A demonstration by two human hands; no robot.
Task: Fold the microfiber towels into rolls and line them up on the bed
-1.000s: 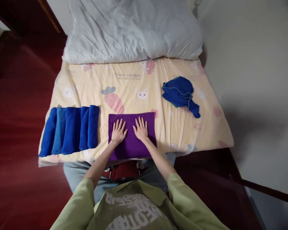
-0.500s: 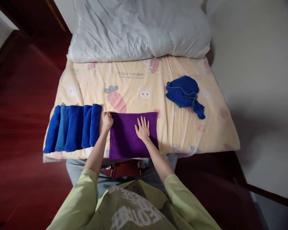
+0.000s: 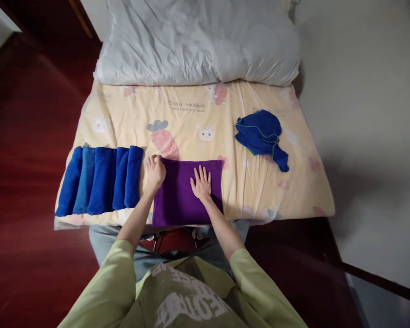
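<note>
A purple cloth (image 3: 177,200), laid out as a flat rectangle, lies at the near edge of the bed. At its far left corner my left hand (image 3: 155,174) is closed, with curled fingers gripping the cloth's edge; the fingertips are hidden. My right hand (image 3: 202,184) rests palm down on the right half of the cloth, fingers spread. To the left of the purple cloth several blue cloths (image 3: 102,182), rolled or folded into narrow strips, lie side by side. One strip (image 3: 84,180) among them is a lighter, duller blue.
A crumpled dark blue cloth (image 3: 259,131) with green edging lies on the right of the bed. Under everything is a yellow sheet (image 3: 198,120) printed with rabbits and carrots. A bunched grey-white quilt (image 3: 198,43) covers the far end. A wall (image 3: 369,114) stands at the right.
My left hand has shifted slightly right and turned over the corner of the purple cloth. My right hand stays flat in about the same place on it.
</note>
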